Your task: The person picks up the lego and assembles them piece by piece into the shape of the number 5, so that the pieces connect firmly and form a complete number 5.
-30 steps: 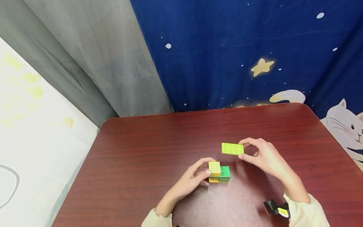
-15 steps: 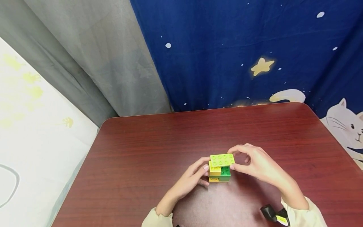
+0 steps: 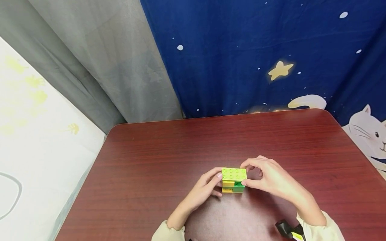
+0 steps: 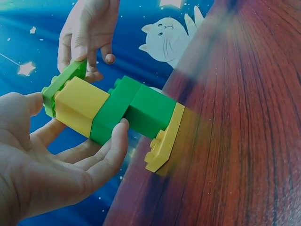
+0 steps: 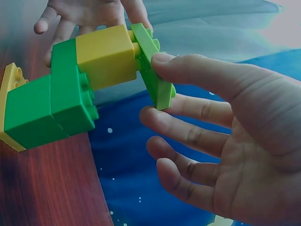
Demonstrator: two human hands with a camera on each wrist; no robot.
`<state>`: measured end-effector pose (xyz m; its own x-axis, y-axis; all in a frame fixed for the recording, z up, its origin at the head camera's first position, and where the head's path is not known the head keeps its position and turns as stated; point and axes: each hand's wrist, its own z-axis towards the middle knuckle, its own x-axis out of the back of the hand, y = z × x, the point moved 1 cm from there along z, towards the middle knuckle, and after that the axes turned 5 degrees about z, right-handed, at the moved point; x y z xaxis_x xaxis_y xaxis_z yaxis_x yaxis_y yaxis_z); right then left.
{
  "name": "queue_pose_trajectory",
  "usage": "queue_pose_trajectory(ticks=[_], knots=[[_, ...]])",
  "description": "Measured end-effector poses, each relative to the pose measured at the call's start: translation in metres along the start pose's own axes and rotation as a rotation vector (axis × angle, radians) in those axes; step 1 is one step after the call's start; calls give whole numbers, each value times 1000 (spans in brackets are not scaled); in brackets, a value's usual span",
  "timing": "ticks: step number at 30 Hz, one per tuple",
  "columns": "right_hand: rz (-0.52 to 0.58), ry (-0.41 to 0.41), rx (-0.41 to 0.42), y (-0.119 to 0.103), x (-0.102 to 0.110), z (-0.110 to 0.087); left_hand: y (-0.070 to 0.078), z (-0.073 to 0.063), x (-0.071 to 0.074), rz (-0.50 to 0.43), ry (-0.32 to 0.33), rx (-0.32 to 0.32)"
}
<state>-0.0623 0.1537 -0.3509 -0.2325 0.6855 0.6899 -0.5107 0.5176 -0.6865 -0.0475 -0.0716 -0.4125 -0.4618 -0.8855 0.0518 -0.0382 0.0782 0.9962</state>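
Note:
My right hand (image 3: 271,177) pinches the right end of a flat lime-green toy brick (image 3: 234,174), studs up, between thumb and fingers. It lies over a yellow brick (image 4: 82,106), slightly tilted in the right wrist view, where the yellow brick's studs show in a gap. Below the yellow brick comes a long green brick (image 4: 113,110), then a shorter green brick (image 4: 155,109) and a flat yellow brick (image 4: 167,143) on the table. With my left hand (image 3: 202,189) I hold the stack's left side; its thumb touches the lime brick's edge.
Around the stack spreads the dark red wooden table (image 3: 150,150). Near my right sleeve is a black object (image 3: 284,229) with a yellow label. A blue curtain (image 3: 256,50) hangs behind the table, and a white cloth (image 3: 45,150) is at the left.
My right hand has brought the lime-green brick left and down, from beside the stack to over the yellow brick. My left hand has stayed at the stack.

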Motion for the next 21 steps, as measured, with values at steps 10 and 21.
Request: queue_pose_trajectory(ticks=[10,21], knots=[[0,-28,37,2,-1,2,0,0,0,0,31,9],[5,-21,49,1,-1,2,17,-5,-1,2,-43,-3]])
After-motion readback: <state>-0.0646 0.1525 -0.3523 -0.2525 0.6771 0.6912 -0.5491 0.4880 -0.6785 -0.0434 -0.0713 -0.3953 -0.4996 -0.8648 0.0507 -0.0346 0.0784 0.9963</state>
